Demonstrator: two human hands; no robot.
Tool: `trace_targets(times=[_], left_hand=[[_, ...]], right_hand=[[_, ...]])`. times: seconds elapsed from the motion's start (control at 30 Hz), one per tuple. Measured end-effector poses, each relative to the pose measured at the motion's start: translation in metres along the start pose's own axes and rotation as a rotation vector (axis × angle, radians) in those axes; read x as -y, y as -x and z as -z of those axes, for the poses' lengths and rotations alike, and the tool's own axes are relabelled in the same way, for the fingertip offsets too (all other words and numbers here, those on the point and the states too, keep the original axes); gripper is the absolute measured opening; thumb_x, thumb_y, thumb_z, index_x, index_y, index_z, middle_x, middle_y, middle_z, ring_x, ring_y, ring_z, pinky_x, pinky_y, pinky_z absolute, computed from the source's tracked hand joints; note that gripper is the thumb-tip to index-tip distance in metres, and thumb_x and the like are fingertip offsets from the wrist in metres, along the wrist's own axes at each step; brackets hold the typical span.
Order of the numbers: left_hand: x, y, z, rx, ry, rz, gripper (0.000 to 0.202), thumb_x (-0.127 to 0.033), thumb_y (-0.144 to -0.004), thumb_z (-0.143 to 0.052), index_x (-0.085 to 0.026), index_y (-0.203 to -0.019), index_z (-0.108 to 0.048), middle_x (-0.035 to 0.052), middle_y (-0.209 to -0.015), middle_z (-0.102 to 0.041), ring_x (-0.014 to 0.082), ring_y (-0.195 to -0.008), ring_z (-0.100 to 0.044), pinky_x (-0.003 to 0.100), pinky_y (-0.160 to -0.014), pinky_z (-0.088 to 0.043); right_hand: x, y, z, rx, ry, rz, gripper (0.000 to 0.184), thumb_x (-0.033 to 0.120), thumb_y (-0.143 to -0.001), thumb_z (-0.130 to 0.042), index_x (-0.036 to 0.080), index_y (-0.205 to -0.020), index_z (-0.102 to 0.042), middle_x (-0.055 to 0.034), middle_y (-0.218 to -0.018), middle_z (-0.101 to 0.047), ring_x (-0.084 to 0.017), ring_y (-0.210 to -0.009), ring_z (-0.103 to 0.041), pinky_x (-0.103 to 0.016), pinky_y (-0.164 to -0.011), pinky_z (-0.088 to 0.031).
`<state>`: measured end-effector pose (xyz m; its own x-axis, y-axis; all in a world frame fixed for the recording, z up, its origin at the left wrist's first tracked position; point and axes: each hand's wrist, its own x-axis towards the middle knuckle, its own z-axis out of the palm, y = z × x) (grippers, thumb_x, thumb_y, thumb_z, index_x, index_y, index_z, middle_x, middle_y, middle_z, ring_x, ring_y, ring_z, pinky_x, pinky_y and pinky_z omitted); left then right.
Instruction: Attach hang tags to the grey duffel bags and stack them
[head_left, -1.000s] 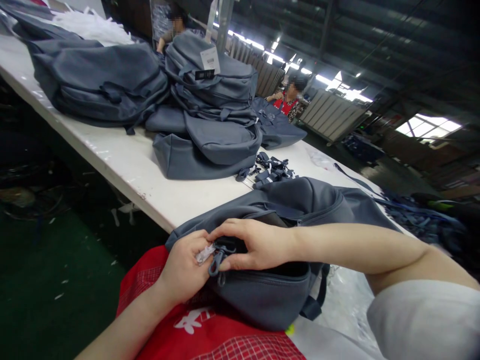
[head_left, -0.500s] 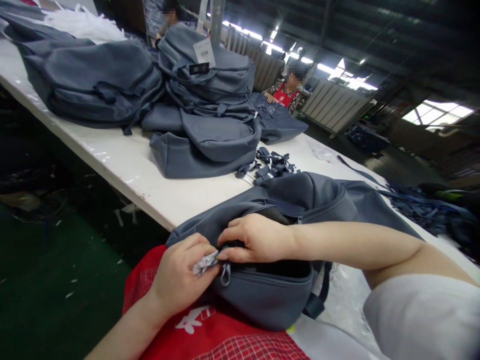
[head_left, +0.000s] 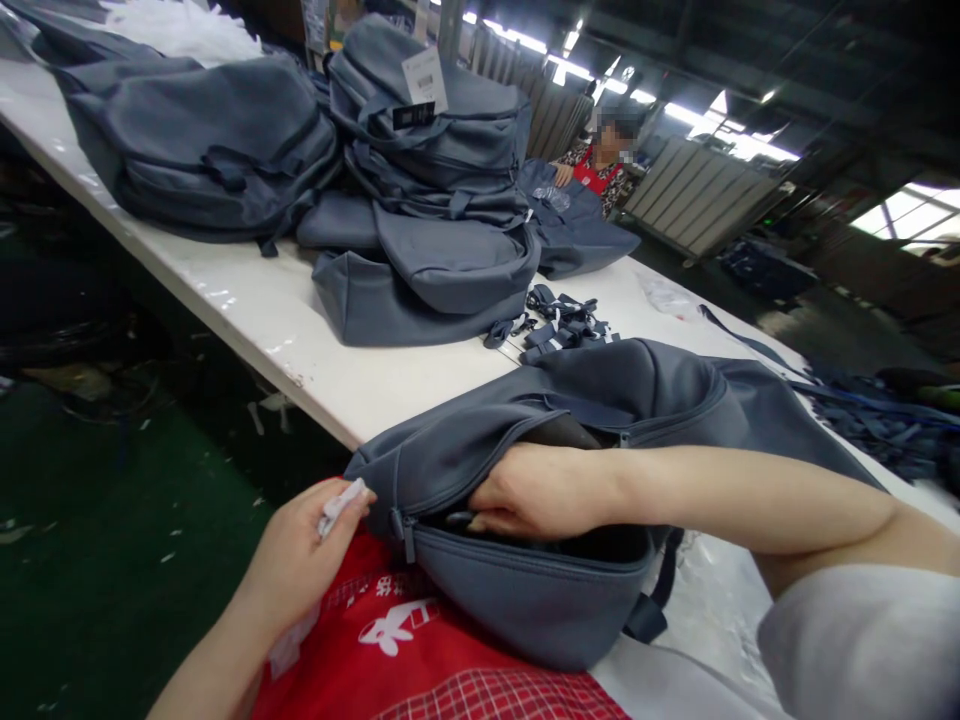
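Both hands work the bag [head_left: 525, 590]: right hand [head_left: 532, 492] reaches into its mouth, left hand [head_left: 300, 560] pinches paper [head_left: 339, 505] just left of it.

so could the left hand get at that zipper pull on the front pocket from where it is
Probably yes: the left hand sits just beside the zipper pull with nothing between them, though its fingers already pinch a small white scrap.

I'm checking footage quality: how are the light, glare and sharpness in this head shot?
Head view: the windows at upper right are blown out, and the roof beside them is nearly black. The white table shows small glare streaks. The backpack and both hands, left hand and right hand, are evenly lit and sharp. The straight table edge bows from wide-angle distortion, and the right edge smears.
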<state>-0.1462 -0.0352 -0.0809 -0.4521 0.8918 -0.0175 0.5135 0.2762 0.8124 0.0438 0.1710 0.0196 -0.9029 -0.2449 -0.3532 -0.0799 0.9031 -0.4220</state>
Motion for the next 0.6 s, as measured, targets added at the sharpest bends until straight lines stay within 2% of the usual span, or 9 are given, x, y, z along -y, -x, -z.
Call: trace_targets(times=[0.07,0.13,0.23,0.3,0.37,0.43,0.53,0.6], left_hand=[[-0.010,0.010,-0.012,0.089,0.044,0.032,0.037,-0.055,-0.090,-0.051,-0.023,-0.081,-0.068,0.0014,-0.078,-0.069,0.0200,-0.072,-0.064,0.029,-0.065,-0.048],[-0.018,0.017,-0.022,0.093,0.085,0.094,0.034,-0.056,-0.083,-0.061,-0.022,-0.082,-0.067,0.0013,-0.077,-0.070,0.0204,-0.069,-0.064,0.029,-0.062,-0.048],[-0.024,0.021,-0.033,-0.025,0.238,0.225,0.035,-0.055,-0.075,-0.069,-0.020,-0.081,-0.068,0.0015,-0.073,-0.071,0.0206,-0.062,-0.064,0.028,-0.056,-0.049],[-0.027,0.022,-0.037,-0.158,0.305,0.227,0.031,-0.051,-0.076,-0.069,-0.020,-0.080,-0.068,0.0009,-0.071,-0.071,0.0192,-0.060,-0.064,0.026,-0.054,-0.050],[-0.029,0.021,-0.039,-0.302,0.241,0.104,0.023,-0.043,-0.081,-0.069,-0.020,-0.077,-0.068,-0.0006,-0.070,-0.069,0.0163,-0.060,-0.063,0.024,-0.056,-0.049],[-0.030,0.020,-0.040,-0.412,0.115,-0.110,0.015,-0.033,-0.085,-0.068,-0.021,-0.076,-0.068,-0.0012,-0.070,-0.068,0.0139,-0.061,-0.062,0.023,-0.059,-0.048],[-0.028,0.018,-0.040,-0.419,-0.045,-0.413,0.005,-0.021,-0.088,-0.066,-0.020,-0.084,-0.068,-0.0002,-0.074,-0.067,0.0131,-0.066,-0.063,0.022,-0.064,-0.048],[-0.023,0.018,-0.041,-0.371,-0.122,-0.516,0.004,-0.018,-0.089,-0.063,-0.019,-0.089,-0.067,0.0010,-0.077,-0.068,0.0139,-0.068,-0.063,0.024,-0.066,-0.049]], right_hand=[[0.002,0.000,0.005,-0.037,-0.052,0.027,0.034,0.031,-0.101,-0.045,0.012,-0.085,-0.068,-0.0076,-0.078,-0.069,-0.013,-0.066,-0.056,-0.025,-0.064,-0.041],[0.005,-0.003,0.007,-0.108,-0.095,-0.013,0.035,0.032,-0.102,-0.043,0.012,-0.083,-0.066,-0.0063,-0.073,-0.067,-0.012,-0.063,-0.053,-0.024,-0.061,-0.038],[0.008,-0.014,0.005,-0.197,-0.157,-0.060,0.037,0.032,-0.102,-0.044,0.012,-0.078,-0.064,-0.0040,-0.069,-0.064,-0.010,-0.059,-0.049,-0.022,-0.059,-0.036],[0.009,-0.024,0.003,-0.229,-0.152,-0.060,0.037,0.033,-0.102,-0.044,0.012,-0.077,-0.063,-0.0036,-0.069,-0.063,-0.010,-0.058,-0.048,-0.023,-0.059,-0.036],[0.009,-0.033,0.002,-0.241,-0.100,-0.040,0.037,0.033,-0.102,-0.044,0.012,-0.079,-0.064,-0.0047,-0.072,-0.065,-0.011,-0.061,-0.052,-0.023,-0.061,-0.038],[0.008,-0.041,0.001,-0.270,-0.042,0.025,0.032,0.031,-0.101,-0.045,0.012,-0.086,-0.066,-0.0076,-0.082,-0.069,-0.014,-0.073,-0.059,-0.025,-0.070,-0.043],[0.004,-0.050,-0.001,-0.313,0.035,0.117,0.024,0.027,-0.099,-0.048,0.011,-0.096,-0.067,-0.0112,-0.100,-0.070,-0.018,-0.091,-0.063,-0.028,-0.084,-0.046],[0.002,-0.055,-0.004,-0.271,0.105,0.128,0.024,0.026,-0.098,-0.048,0.011,-0.095,-0.067,-0.0122,-0.101,-0.070,-0.020,-0.092,-0.063,-0.031,-0.085,-0.047]])
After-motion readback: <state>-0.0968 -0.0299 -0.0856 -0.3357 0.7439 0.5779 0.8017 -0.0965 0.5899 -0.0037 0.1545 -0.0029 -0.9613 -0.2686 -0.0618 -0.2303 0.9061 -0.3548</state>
